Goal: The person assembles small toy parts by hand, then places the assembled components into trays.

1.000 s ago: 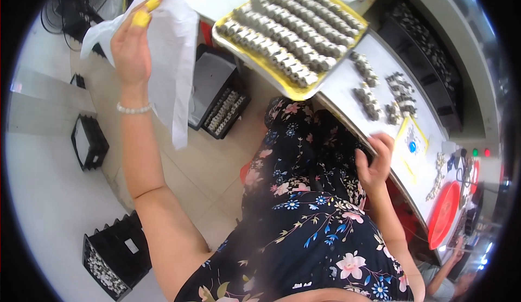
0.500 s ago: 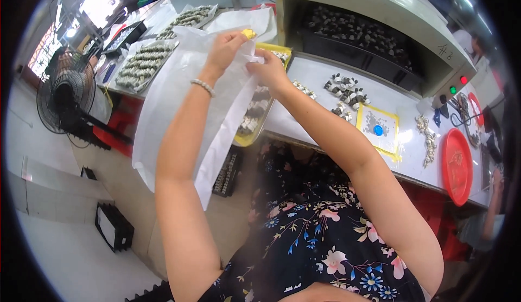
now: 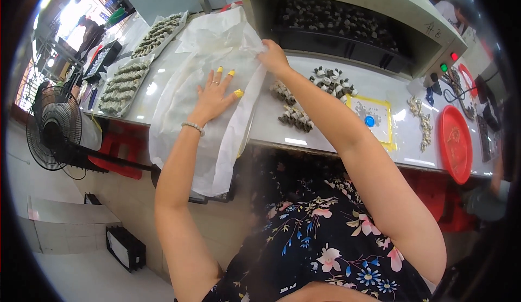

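Note:
A thin white sheet (image 3: 182,139) lies over the left part of the table and hangs past its front edge. My left hand (image 3: 216,96) rests on the sheet, palm down with fingers spread, yellow covers on several fingertips. At the sheet's far right edge, my right hand (image 3: 273,58) has its fingers closed on the border. What lies beneath the sheet is mostly hidden; a sliver of yellow rim shows near its front right side. Just right of the sheet sit clusters of small black-and-white parts (image 3: 296,119).
Trays of small parts in rows (image 3: 126,87) stand at the left. Behind my right arm is an open-fronted machine (image 3: 450,36) with a black bin of parts (image 3: 336,44). A yellow-taped square (image 3: 380,131), a red basin (image 3: 455,145) and a standing fan (image 3: 54,128) flank the workspace.
The sheet has come down from my raised hands onto the table, covering the yellow-edged tray. My left hand has let go of its edge and spread flat; my right still grips it.

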Demonstrator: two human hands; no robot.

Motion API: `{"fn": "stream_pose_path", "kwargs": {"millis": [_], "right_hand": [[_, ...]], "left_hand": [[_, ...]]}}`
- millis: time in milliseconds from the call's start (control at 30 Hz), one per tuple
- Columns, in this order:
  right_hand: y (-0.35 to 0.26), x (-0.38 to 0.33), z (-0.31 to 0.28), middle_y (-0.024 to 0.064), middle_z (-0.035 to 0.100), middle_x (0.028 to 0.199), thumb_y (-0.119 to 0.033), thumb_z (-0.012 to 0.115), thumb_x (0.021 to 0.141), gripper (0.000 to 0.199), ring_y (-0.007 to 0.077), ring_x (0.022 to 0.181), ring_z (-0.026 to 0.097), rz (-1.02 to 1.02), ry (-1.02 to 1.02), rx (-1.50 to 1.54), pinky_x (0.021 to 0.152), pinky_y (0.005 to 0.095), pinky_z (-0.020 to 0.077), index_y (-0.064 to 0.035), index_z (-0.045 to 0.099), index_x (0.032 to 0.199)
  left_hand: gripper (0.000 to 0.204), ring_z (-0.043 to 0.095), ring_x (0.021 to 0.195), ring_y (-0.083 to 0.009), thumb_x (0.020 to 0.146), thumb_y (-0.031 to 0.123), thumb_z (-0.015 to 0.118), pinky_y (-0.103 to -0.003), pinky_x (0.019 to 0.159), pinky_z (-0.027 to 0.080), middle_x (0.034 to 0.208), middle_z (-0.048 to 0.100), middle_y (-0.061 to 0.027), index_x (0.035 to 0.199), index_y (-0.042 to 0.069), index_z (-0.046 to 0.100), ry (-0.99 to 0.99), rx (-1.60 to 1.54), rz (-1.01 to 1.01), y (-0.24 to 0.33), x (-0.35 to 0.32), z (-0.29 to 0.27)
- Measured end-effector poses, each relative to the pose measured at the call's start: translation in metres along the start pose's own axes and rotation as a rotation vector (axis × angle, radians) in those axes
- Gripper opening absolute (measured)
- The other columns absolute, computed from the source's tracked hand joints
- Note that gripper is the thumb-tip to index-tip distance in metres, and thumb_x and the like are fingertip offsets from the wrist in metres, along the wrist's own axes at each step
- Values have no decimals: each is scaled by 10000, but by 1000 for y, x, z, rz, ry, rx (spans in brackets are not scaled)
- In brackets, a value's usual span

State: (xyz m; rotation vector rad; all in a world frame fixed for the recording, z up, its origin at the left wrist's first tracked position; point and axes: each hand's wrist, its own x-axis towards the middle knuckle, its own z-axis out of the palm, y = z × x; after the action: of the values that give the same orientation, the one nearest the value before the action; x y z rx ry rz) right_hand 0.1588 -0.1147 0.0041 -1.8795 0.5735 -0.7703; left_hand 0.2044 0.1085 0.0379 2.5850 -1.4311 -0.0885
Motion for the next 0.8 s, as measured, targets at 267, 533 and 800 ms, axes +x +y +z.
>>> {"fn": "stream_pose_path", "kwargs": {"millis": [267, 533, 800], "right_hand": [[-46, -31, -60, 212, 565, 1181, -146, 615, 757, 478, 352, 1078, 547, -265, -212, -359, 925, 373, 436, -21, 544, 1213], [-56, -69, -134, 162, 612, 1073, -60, 591, 742, 415, 315, 996, 582, -409, -696, -666, 871, 389, 463, -70, 588, 1157], [-57, -126, -201, 125, 644, 981, -54, 607, 757, 283, 292, 961, 592, -375, -468, -555, 829, 397, 471, -50, 643, 1037]], "left_hand": [[638, 135, 1400, -365, 849, 496, 513, -673, 1037, 135, 1502, 221, -164, 1390, 177, 395, 4, 87, -92, -17, 1, 9], [423, 427, 1219, -353, 802, 251, 583, -521, 996, 327, 1281, 488, -200, 1167, 38, 567, 393, -192, 114, 15, 1, 3], [175, 554, 1009, -375, 756, 3, 528, -420, 870, 444, 958, 635, -200, 912, -22, 603, 170, -115, 291, 114, 4, -1]]}}
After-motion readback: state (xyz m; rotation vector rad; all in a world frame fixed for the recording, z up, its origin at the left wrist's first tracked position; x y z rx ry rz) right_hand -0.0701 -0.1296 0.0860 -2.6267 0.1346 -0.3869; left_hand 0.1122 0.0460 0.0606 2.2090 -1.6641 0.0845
